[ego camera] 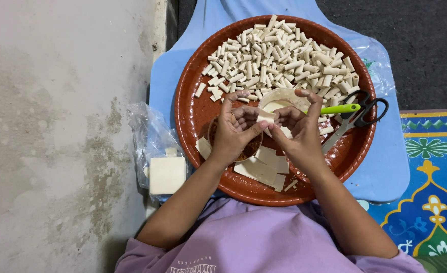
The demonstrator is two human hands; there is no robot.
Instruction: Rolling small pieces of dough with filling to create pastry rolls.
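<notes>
Both my hands meet over the middle of a round reddish-brown tray (pixel 193 121). My left hand (pixel 236 131) and my right hand (pixel 296 131) pinch a small pale dough wrapper (pixel 266 117) between their fingertips. Under my left hand sits a small bowl of brown filling (pixel 251 149), mostly hidden. A cream bowl (pixel 279 98) stands just behind my fingers. Flat square wrappers (pixel 264 167) lie stacked near the tray's front. Many rolled pale tubes (pixel 279 55) are heaped across the tray's far half.
Black-handled scissors (pixel 362 114) and a green-handled tool (pixel 339 108) rest at the tray's right. The tray stands on a light blue board (pixel 390 167). A clear plastic bag with a block of wrappers (pixel 166 174) lies left, against a stained grey wall (pixel 56 126). A patterned mat (pixel 436 202) shows right.
</notes>
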